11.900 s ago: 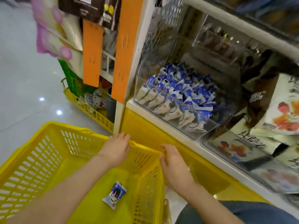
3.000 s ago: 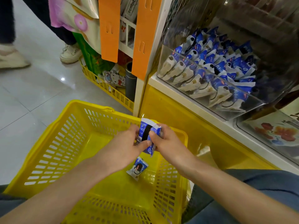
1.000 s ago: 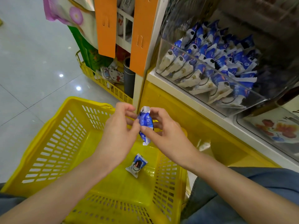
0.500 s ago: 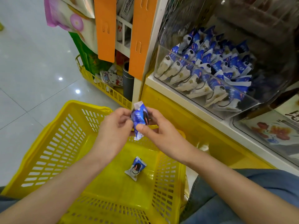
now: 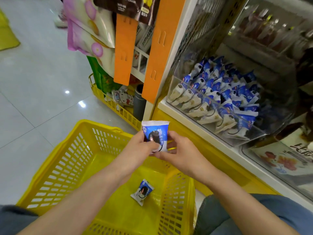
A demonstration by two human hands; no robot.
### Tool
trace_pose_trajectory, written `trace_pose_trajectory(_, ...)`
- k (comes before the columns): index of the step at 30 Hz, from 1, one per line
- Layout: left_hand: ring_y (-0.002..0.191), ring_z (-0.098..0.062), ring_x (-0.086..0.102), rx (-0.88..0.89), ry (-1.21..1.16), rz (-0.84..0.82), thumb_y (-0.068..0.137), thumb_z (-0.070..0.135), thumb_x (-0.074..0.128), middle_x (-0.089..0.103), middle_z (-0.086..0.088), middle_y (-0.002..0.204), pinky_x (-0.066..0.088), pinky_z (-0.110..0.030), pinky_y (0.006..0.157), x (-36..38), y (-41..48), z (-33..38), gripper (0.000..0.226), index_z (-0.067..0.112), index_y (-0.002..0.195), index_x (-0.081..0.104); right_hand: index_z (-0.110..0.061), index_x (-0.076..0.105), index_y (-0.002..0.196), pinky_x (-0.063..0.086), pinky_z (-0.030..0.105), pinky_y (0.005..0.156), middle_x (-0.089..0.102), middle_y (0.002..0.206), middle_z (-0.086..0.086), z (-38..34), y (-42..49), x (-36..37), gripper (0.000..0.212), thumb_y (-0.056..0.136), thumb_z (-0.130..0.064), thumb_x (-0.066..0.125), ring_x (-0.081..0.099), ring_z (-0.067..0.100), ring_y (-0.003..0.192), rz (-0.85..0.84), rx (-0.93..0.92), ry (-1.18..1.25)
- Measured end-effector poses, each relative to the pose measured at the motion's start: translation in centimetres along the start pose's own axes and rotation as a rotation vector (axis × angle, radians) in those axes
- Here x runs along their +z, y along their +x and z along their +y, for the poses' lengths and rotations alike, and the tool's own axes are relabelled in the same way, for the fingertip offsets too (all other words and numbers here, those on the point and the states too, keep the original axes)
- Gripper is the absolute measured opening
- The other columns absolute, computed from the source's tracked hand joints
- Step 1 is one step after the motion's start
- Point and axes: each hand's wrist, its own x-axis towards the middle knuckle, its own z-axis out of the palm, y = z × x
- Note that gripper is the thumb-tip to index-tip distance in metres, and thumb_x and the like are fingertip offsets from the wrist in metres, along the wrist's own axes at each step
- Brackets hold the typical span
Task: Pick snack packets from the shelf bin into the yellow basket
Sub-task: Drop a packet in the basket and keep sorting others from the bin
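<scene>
At twelve o'clock, the dark brown hanging packet (image 5: 130,9) carries a line of small pale capitals that appears to end in "FLAVOR"; its other print is too small to read. The blue-and-white snack packet (image 5: 156,131) at centre bears blurred white characters. At four o'clock, the white fruit-printed pack (image 5: 288,160) shows large dark characters, cropped and unreadable.

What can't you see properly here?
- Head view: the held packet's lower part, covered by the left hand and right hand.
- Head view: its lettering, too small and blurred to read.
- Head view: the basket's near end, cut off by the bottom edge and covered by the forearms.
- Head view: the back of the bin, too dark to count packets.
</scene>
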Motion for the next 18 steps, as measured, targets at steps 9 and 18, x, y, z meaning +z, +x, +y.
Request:
trace_pose_trajectory(9, 0.069, -0.01, 0.067, 0.129, -0.112, -0.087, 0.09, 0.017, 0.056, 0.069, -0.003, 0.091, 0.051, -0.019, 0.059, -0.3, 1.3, 3.1, 0.019, 0.012, 0.108, 0.057, -0.043, 0.055, 0.102, 0.049, 0.012, 0.081, 0.065, 0.096, -0.02, -2.6, -0.7, -4.0, 0.032, 0.082, -0.02, 0.064, 0.061, -0.005, 0.088, 0.202, -0.262, 0.157)
trace_pose_trajectory(18, 0.071, -0.011, 0.065, 0.103, -0.07, -0.072, 0.092, 0.02, 0.054, 0.066, -0.001, 0.1, 0.051, -0.021, 0.061, 1.6, 2.4, 2.5, 0.028, 0.013, 0.119, 0.049, -0.015, 0.061, 0.12, 0.04, 0.01, 0.076, 0.066, 0.106, -0.001, -2.4, 7.7, -12.9, 0.028, 0.095, -0.021, 0.049, 0.057, 0.005, 0.091, 0.594, -0.118, -0.244)
